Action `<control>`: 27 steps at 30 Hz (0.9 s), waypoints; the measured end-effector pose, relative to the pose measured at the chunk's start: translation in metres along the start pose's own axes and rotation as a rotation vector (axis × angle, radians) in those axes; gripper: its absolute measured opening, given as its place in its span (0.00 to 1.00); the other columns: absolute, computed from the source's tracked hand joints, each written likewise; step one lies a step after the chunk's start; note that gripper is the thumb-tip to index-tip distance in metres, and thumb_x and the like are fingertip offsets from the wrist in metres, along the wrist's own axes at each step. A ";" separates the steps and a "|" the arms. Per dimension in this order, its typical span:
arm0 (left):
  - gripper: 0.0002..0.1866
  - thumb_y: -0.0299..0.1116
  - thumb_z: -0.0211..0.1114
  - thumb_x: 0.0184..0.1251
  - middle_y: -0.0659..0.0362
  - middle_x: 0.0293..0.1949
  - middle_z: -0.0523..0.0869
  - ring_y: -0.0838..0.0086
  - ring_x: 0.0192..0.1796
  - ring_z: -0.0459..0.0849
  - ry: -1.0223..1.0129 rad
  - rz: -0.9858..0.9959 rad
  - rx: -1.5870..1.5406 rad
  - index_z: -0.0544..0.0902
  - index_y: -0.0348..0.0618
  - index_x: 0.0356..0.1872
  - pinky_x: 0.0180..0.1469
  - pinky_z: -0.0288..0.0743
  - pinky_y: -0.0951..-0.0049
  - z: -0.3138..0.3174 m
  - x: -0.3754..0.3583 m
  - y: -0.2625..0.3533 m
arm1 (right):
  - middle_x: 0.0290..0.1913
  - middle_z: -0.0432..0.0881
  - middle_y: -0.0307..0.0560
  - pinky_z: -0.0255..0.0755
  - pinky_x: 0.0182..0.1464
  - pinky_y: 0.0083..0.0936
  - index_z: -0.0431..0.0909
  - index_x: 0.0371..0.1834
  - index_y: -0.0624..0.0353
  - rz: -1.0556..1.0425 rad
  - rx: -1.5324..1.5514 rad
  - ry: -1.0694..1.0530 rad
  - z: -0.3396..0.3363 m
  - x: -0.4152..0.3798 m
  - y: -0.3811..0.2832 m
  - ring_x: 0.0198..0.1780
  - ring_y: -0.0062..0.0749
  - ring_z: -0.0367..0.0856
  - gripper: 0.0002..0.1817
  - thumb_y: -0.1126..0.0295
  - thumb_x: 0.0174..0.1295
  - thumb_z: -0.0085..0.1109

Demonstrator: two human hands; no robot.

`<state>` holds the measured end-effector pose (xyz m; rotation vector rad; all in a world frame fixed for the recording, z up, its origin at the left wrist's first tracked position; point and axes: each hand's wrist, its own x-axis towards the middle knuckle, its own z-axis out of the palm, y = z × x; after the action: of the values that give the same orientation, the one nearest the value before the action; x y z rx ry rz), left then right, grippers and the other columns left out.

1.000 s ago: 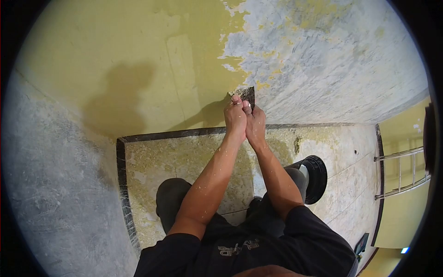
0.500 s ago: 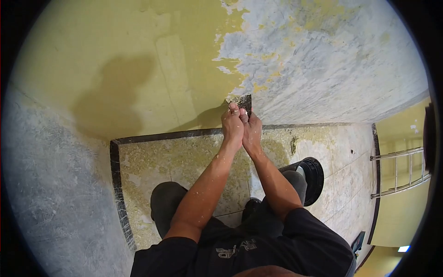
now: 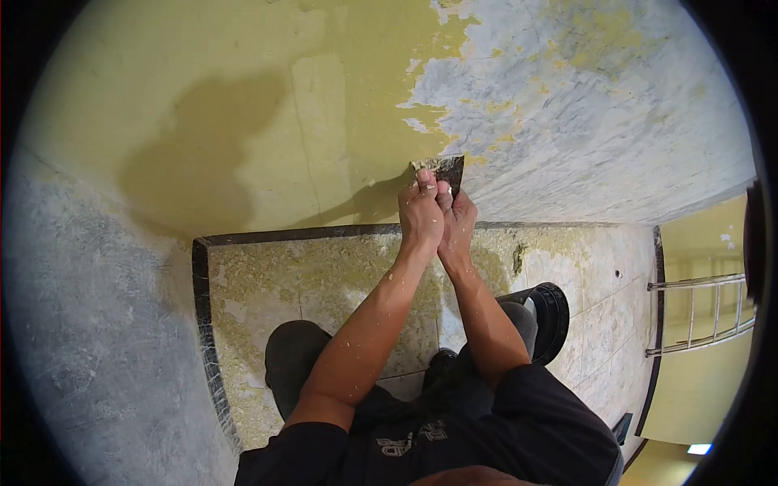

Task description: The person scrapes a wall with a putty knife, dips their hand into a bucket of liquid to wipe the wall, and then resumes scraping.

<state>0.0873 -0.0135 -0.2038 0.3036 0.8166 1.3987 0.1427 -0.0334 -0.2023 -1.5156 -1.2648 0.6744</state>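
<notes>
A dark, wide-bladed scraper (image 3: 454, 171) rests with its edge against the wall, where yellow paint (image 3: 365, 121) meets bare grey-white plaster (image 3: 535, 138). Paint flakes lie on its blade. Both hands are closed round the scraper, side by side and touching. My left hand (image 3: 421, 212) has its thumb up by the blade; my right hand (image 3: 459, 223) is just to the right. The palms hide the handle. Small flakes stick to my hands and forearms.
Paint flakes cover the tiled floor (image 3: 324, 283) below the wall's dark skirting (image 3: 300, 234). A black bucket (image 3: 551, 322) stands by my right knee. A metal ladder (image 3: 695, 283) is at the far right. A grey wall (image 3: 89, 324) rises at the left.
Both hands and the scraper have shifted slightly right and up in the view, still against the wall. The wall's paint edge also sits further right in the view.
</notes>
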 end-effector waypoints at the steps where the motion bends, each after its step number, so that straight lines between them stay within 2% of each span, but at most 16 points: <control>1: 0.12 0.35 0.54 0.76 0.64 0.35 0.76 0.81 0.33 0.74 0.067 -0.074 -0.096 0.77 0.36 0.35 0.36 0.72 0.81 0.000 -0.004 -0.001 | 0.24 0.80 0.49 0.69 0.32 0.31 0.80 0.39 0.67 -0.006 -0.049 0.006 0.000 -0.004 0.003 0.28 0.26 0.72 0.22 0.55 0.71 0.50; 2: 0.12 0.35 0.54 0.76 0.64 0.35 0.76 0.81 0.33 0.74 0.058 -0.064 -0.096 0.77 0.36 0.35 0.36 0.72 0.81 -0.001 -0.003 0.001 | 0.24 0.80 0.49 0.69 0.32 0.31 0.80 0.39 0.67 -0.017 -0.043 0.009 0.003 -0.004 0.010 0.28 0.26 0.72 0.22 0.55 0.71 0.50; 4: 0.09 0.29 0.51 0.74 0.63 0.32 0.76 0.78 0.35 0.76 0.096 -0.101 0.002 0.76 0.37 0.34 0.42 0.74 0.74 -0.003 -0.006 0.004 | 0.23 0.76 0.40 0.65 0.28 0.27 0.76 0.31 0.67 -0.051 0.015 0.039 0.010 -0.007 0.013 0.28 0.20 0.66 0.25 0.52 0.72 0.50; 5: 0.09 0.29 0.51 0.74 0.63 0.32 0.76 0.78 0.35 0.76 0.099 -0.098 -0.003 0.76 0.37 0.34 0.42 0.74 0.74 -0.003 -0.003 0.005 | 0.23 0.76 0.40 0.65 0.28 0.27 0.76 0.31 0.67 -0.054 0.014 0.033 0.008 -0.004 0.014 0.28 0.20 0.66 0.25 0.52 0.72 0.50; 7: 0.10 0.30 0.51 0.75 0.63 0.32 0.76 0.78 0.35 0.75 0.040 -0.056 -0.092 0.76 0.36 0.35 0.42 0.73 0.74 0.000 0.001 0.014 | 0.23 0.80 0.55 0.70 0.32 0.34 0.80 0.39 0.68 0.014 -0.156 0.017 0.005 0.000 -0.022 0.24 0.35 0.75 0.21 0.57 0.70 0.51; 8: 0.10 0.30 0.51 0.75 0.63 0.33 0.78 0.78 0.36 0.76 0.012 -0.045 -0.052 0.76 0.36 0.36 0.42 0.73 0.74 -0.002 0.003 0.012 | 0.23 0.80 0.57 0.70 0.32 0.35 0.80 0.39 0.69 0.008 -0.078 0.029 0.008 0.000 -0.020 0.25 0.36 0.75 0.20 0.58 0.70 0.51; 12: 0.10 0.30 0.51 0.75 0.62 0.33 0.79 0.77 0.37 0.78 0.043 -0.043 0.057 0.76 0.35 0.35 0.43 0.74 0.73 -0.005 -0.005 0.007 | 0.24 0.81 0.55 0.70 0.32 0.35 0.79 0.40 0.68 0.011 -0.149 -0.002 0.002 -0.007 0.000 0.25 0.35 0.75 0.19 0.59 0.71 0.50; 14: 0.09 0.31 0.51 0.74 0.61 0.35 0.79 0.77 0.39 0.78 0.022 -0.061 0.312 0.77 0.35 0.37 0.43 0.75 0.74 -0.018 0.007 -0.015 | 0.26 0.82 0.50 0.70 0.31 0.32 0.79 0.40 0.68 -0.046 -0.018 0.036 0.003 -0.013 0.009 0.24 0.32 0.73 0.20 0.58 0.71 0.50; 15: 0.09 0.31 0.51 0.74 0.61 0.35 0.79 0.77 0.39 0.78 0.020 -0.057 0.311 0.77 0.35 0.37 0.43 0.75 0.74 -0.015 0.002 -0.011 | 0.26 0.82 0.50 0.70 0.31 0.32 0.79 0.40 0.68 -0.050 -0.017 0.036 0.001 -0.011 0.008 0.24 0.32 0.73 0.20 0.58 0.71 0.50; 17: 0.12 0.35 0.52 0.75 0.59 0.38 0.80 0.75 0.42 0.79 0.030 -0.103 0.236 0.78 0.35 0.42 0.43 0.75 0.73 -0.005 -0.010 0.006 | 0.25 0.80 0.43 0.68 0.26 0.26 0.79 0.38 0.67 0.158 0.103 -0.072 -0.007 -0.006 0.004 0.22 0.25 0.72 0.21 0.57 0.72 0.50; 18: 0.12 0.35 0.52 0.75 0.59 0.38 0.80 0.75 0.42 0.79 0.028 -0.101 0.234 0.78 0.35 0.42 0.43 0.75 0.73 -0.006 -0.008 0.008 | 0.22 0.77 0.38 0.64 0.21 0.20 0.77 0.36 0.65 0.297 0.201 -0.192 -0.017 -0.005 -0.012 0.19 0.19 0.70 0.20 0.56 0.72 0.50; 20: 0.15 0.38 0.51 0.75 0.55 0.43 0.81 0.72 0.45 0.80 -0.057 -0.244 0.470 0.77 0.35 0.47 0.45 0.76 0.70 -0.006 -0.002 0.012 | 0.21 0.75 0.37 0.63 0.19 0.20 0.77 0.35 0.63 0.321 0.269 -0.218 -0.024 0.003 -0.011 0.18 0.18 0.69 0.19 0.56 0.72 0.50; 21: 0.15 0.38 0.51 0.75 0.55 0.43 0.81 0.72 0.45 0.80 -0.055 -0.243 0.463 0.77 0.35 0.47 0.45 0.76 0.70 -0.005 0.000 0.010 | 0.20 0.74 0.36 0.62 0.18 0.20 0.76 0.35 0.62 0.349 0.342 -0.243 -0.025 0.006 -0.013 0.17 0.17 0.68 0.18 0.56 0.72 0.49; 23: 0.16 0.40 0.50 0.76 0.53 0.44 0.81 0.69 0.47 0.80 -0.154 -0.087 0.369 0.77 0.35 0.48 0.46 0.76 0.67 -0.004 0.000 0.002 | 0.21 0.74 0.37 0.63 0.20 0.19 0.77 0.35 0.63 0.350 0.271 -0.236 -0.026 0.006 -0.018 0.19 0.17 0.69 0.20 0.55 0.72 0.50; 25: 0.16 0.39 0.50 0.76 0.54 0.44 0.81 0.70 0.48 0.80 -0.160 -0.062 0.352 0.78 0.35 0.46 0.49 0.75 0.67 -0.002 -0.001 -0.001 | 0.21 0.75 0.37 0.62 0.22 0.19 0.78 0.33 0.64 0.151 0.202 -0.068 -0.015 0.006 -0.012 0.22 0.15 0.67 0.22 0.54 0.71 0.51; 27: 0.25 0.46 0.49 0.77 0.51 0.29 0.83 0.69 0.34 0.78 -0.080 0.067 0.317 0.80 0.29 0.36 0.39 0.71 0.64 0.002 -0.002 -0.004 | 0.23 0.76 0.38 0.64 0.25 0.22 0.79 0.32 0.66 0.126 0.097 -0.054 -0.015 0.011 0.005 0.24 0.18 0.67 0.24 0.53 0.71 0.51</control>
<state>0.0913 -0.0154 -0.2042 0.6321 0.9697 1.3079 0.1606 -0.0281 -0.1997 -1.5150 -1.1670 0.8511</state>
